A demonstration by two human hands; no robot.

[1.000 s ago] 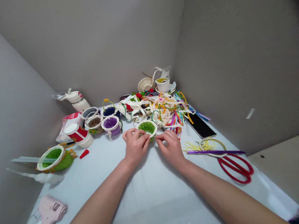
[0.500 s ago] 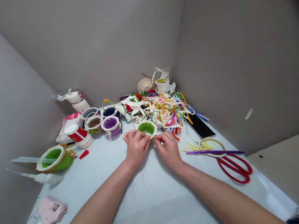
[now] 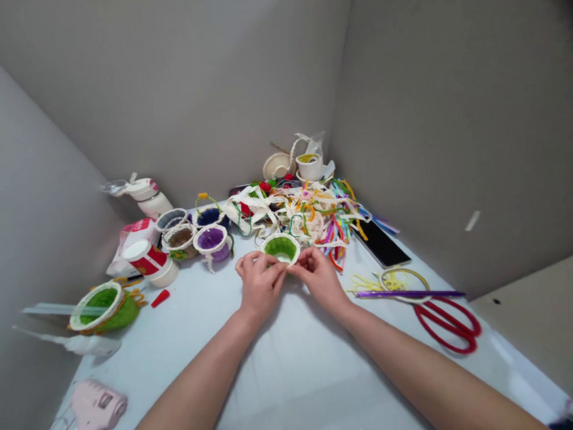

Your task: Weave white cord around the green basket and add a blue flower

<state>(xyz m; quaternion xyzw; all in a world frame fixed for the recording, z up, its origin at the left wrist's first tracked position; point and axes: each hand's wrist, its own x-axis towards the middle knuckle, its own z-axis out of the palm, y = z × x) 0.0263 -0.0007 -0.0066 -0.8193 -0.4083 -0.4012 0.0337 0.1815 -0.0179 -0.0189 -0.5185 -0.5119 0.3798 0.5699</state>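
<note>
A small green cup with a white lace rim (image 3: 280, 247) stands on the white table (image 3: 290, 375) just beyond my hands. My left hand (image 3: 260, 284) is curled against its near left side, fingers pinching at the rim. Against the cup's near right edge, my right hand (image 3: 319, 278) has its fingertips pinched together on the lace trim. Both thumbs meet close together under the rim. What lies between the fingertips is too small to make out beyond the lace.
A tangle of lace and coloured pipe cleaners (image 3: 307, 216) lies behind the cup. Several finished little cups (image 3: 211, 238) stand to the left, with a red-labelled cup (image 3: 146, 259) and a larger green basket (image 3: 102, 305). Red scissors (image 3: 449, 324), a phone (image 3: 380, 243) and a pink glue gun (image 3: 91, 416) lie around.
My right hand has slid left toward the cup until it meets the left hand at the rim. The left hand has barely moved.
</note>
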